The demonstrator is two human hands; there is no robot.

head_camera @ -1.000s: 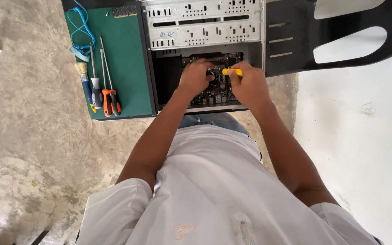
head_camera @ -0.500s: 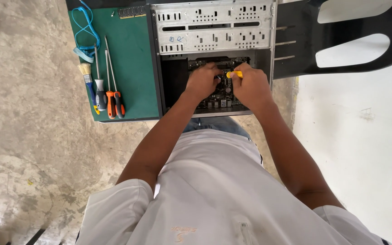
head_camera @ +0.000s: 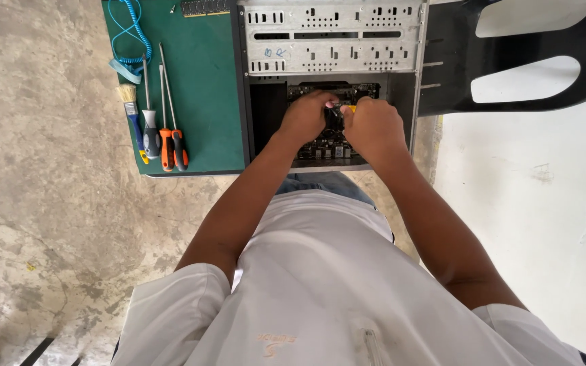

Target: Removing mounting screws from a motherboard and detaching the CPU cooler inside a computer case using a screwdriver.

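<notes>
- Inside the open case [head_camera: 334, 41], low against its near edge, both hands are working over the board [head_camera: 330, 139]; the left hand [head_camera: 304, 116] is resting clenched on the board's left part, and what its fingers are pinching, if anything, I cannot tell.
- The right hand [head_camera: 373, 125] is gripping a yellow-handled tool [head_camera: 349, 108], likely a small screwdriver; only the yellow end is showing between the two hands, just right of the case's middle.
- The tip is hiding under the hands, so a slip is looking possible: if the tool is tilting off its seat, it could be skating across the board and scratching it.
- A loosened screw, if there is one, could be dropping into the case's dark floor and getting lost beneath the board.
- The hands are crowding each other, so a sudden release could be driving knuckles into the metal drive cage [head_camera: 334, 61] at the case's far side.
- As a container, the case is holding the board and the drive cage; nothing loose is showing in it.
- Left of the case, the green mat [head_camera: 205, 88] is carrying a brush [head_camera: 130, 108], three screwdrivers [head_camera: 164, 135] and a coiled blue strap [head_camera: 133, 34]; right of the case a black chair [head_camera: 544, 41] is standing close.
</notes>
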